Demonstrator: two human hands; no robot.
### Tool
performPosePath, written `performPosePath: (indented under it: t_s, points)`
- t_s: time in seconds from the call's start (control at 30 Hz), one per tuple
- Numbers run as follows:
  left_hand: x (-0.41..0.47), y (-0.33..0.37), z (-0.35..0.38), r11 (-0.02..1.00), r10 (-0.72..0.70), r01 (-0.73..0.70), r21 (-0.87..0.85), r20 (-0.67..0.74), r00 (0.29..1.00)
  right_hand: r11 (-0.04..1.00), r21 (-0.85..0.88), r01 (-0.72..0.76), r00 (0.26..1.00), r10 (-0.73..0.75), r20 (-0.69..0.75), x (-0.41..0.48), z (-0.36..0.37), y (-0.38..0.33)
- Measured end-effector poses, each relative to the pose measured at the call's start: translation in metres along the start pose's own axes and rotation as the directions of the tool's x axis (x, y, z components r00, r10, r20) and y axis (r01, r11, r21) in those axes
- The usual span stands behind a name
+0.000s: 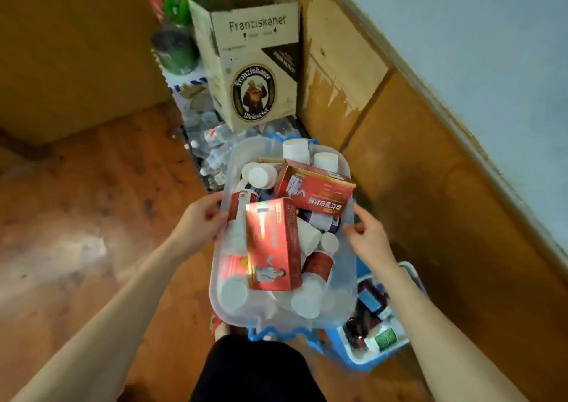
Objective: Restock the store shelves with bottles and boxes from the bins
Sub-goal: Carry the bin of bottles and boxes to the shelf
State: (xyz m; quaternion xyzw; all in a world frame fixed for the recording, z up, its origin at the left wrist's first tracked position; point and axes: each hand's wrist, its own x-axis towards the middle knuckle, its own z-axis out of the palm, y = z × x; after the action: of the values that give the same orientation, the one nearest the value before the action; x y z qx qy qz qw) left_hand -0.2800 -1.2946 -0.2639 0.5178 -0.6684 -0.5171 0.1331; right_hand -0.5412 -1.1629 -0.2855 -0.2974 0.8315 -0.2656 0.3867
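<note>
A clear plastic bin (344, 282) with blue handles sits in front of me, filled with several white bottles (233, 292) and red boxes (273, 245). A second red box (316, 186) lies across the far part of the pile. My left hand (199, 220) grips the bin's left rim, fingers curled over the edge. At the right rim, my right hand (367, 234) has its fingers bent round the edge. The bin's bottom is hidden by its load.
A second blue-and-white bin (396, 345) with dark bottles stands on the floor at lower right. A Franziskaner carton (252, 63) stands ahead, with loose plastic bottles (212, 143) at its foot. A wooden wall panel (415, 162) runs along the right; a large cardboard box (70, 48) fills the left.
</note>
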Motion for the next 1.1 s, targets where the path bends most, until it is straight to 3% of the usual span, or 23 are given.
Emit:
performPosePath:
  t_s: [0.2, 0.37, 0.5, 0.8, 0.93, 1.1]
  points:
    - [-0.131, -0.039, -0.031, 0.979, -0.135, 0.081, -0.189, -0.291, 0.947, 0.97, -0.12, 0.21, 0.967, -0.189, 0.17, -0.054, 0.038, -0.045]
    - [-0.24, -0.067, -0.045, 0.949, -0.207, 0.063, -0.308, -0.458, 0.864, 0.927, -0.12, 0.355, 0.914, -0.317, 0.253, -0.125, 0.085, -0.065]
    - [-0.341, -0.089, -0.054, 0.904, -0.313, 0.05, -0.424, -0.58, 0.752, 0.87, -0.087, 0.485, 0.83, -0.426, 0.359, -0.195, 0.123, -0.077]
    - [-0.53, -0.101, -0.004, 0.811, -0.527, -0.023, -0.585, -0.747, 0.405, 0.685, -0.01, 0.728, 0.523, -0.546, 0.655, -0.322, 0.176, -0.077]
    - [-0.596, -0.096, 0.051, 0.763, -0.621, -0.078, -0.641, -0.762, 0.186, 0.579, 0.084, 0.811, 0.325, -0.564, 0.759, -0.373, 0.185, -0.065]
    - [-0.674, -0.077, 0.135, 0.726, -0.687, -0.142, -0.673, -0.717, -0.114, 0.455, 0.126, 0.881, 0.12, -0.473, 0.873, -0.444, 0.189, -0.037]
